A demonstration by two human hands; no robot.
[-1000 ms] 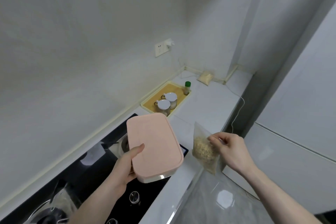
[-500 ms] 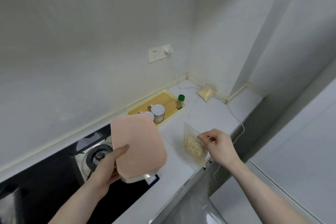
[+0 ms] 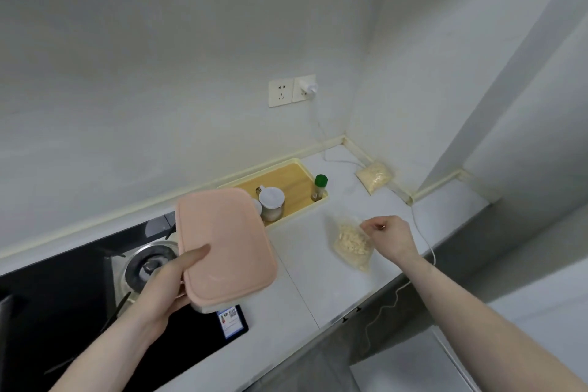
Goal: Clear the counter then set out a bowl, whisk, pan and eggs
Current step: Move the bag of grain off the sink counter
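My left hand (image 3: 165,286) grips a pink-lidded rectangular container (image 3: 222,242), held tilted above the right edge of the black gas hob (image 3: 63,289). My right hand (image 3: 389,235) pinches the top of a clear bag of pale food pieces (image 3: 351,243), which hangs low over the white counter (image 3: 305,251); whether it touches the surface I cannot tell. No bowl, whisk, pan or eggs are in view.
A yellow tray (image 3: 286,175) by the wall holds a lidded metal cup (image 3: 272,202) and a green-capped bottle (image 3: 319,188). A second bag of grains (image 3: 374,176) lies in the far corner. A white cable (image 3: 423,239) runs from the wall socket (image 3: 291,91) over the counter's edge.
The view has lifted and swung, showing more wall and counter. Both hands have carried the container and the bag further over the counter, the bag now beyond the front edge.
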